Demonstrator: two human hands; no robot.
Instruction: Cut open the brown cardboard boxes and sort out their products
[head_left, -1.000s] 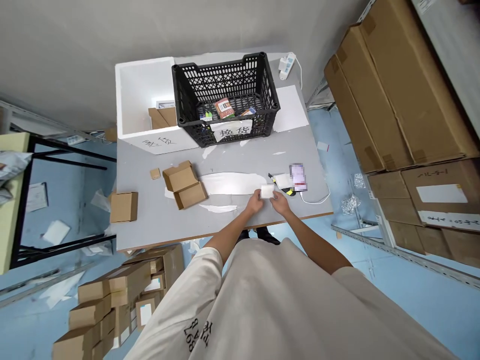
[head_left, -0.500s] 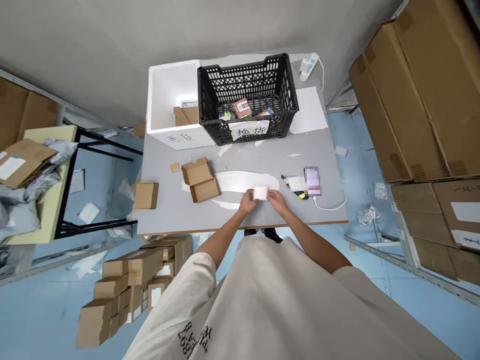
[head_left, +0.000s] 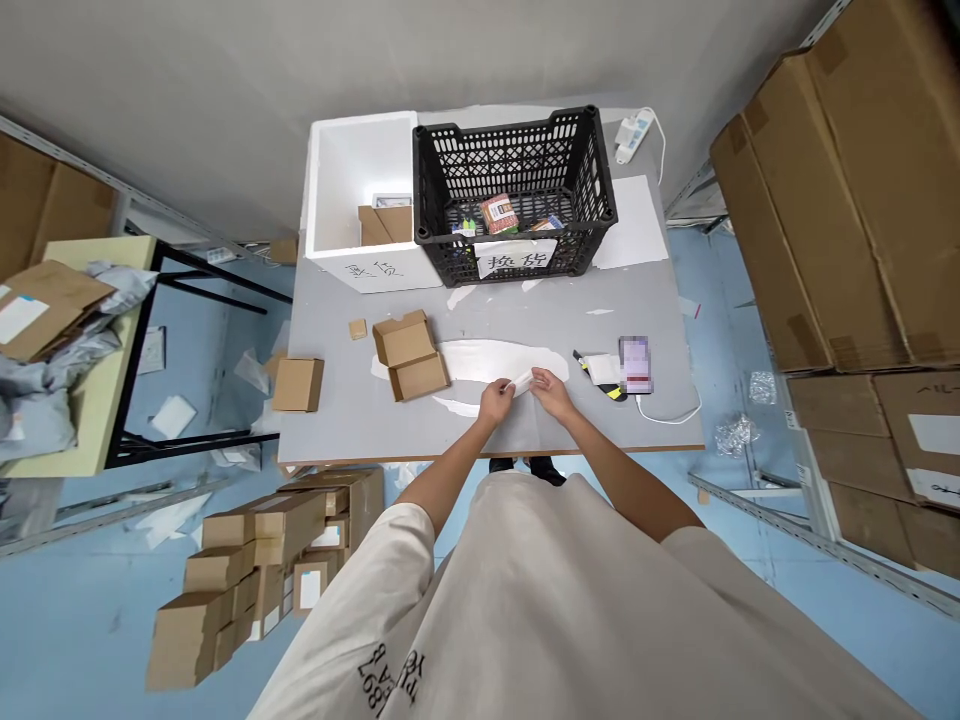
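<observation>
A small white packet is held between both hands, tilted, just over the near part of the grey table. My left hand pinches its left end. At the other end, the fingers of my right hand close on it. What the packet is made of cannot be made out. To the left lies an open brown cardboard box, with a small brown square piece beside it. Right of my hands are a black-and-yellow tool with a white part and a phone on a white cable.
A black plastic crate holding small packs and a white foam box stand at the table's back. A closed carton sits near the left edge, a power strip at the back right. Stacked cartons fill the floor at left.
The white packet has gone from lying flat, square face up, to tilted with a narrow side showing. Both hands still hold it. The camera view has shifted slightly.
</observation>
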